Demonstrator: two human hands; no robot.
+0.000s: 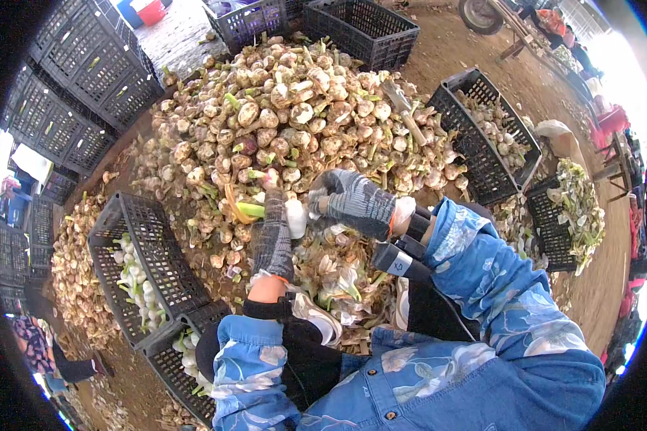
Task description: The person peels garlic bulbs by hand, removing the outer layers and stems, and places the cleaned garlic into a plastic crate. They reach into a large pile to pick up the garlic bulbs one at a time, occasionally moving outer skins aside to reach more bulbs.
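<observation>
My left hand [272, 233], in a grey knit glove, is closed around a garlic bulb [295, 219]. The bulb's white, clean side shows at the right of the hand, and a green stem [251, 209] sticks out at the left. Close by on the right, my right hand [349, 202], gloved the same way, has its fingers curled beside the bulb; what lies in them is hidden. A large heap of garlic [295, 108] with dirty brown skins rises just beyond both hands. Below them, between my shoes, lies a pile of loose peelings [338, 276].
At left, a black crate [158, 244] holds white garlic bulbs [140, 284]. Another crate [474, 154] at right contains dirty garlic. A wooden-handled tool [410, 123] rests on the heap. Stacked crates [86, 72] stand far left; a person [47, 352] is at the lower left.
</observation>
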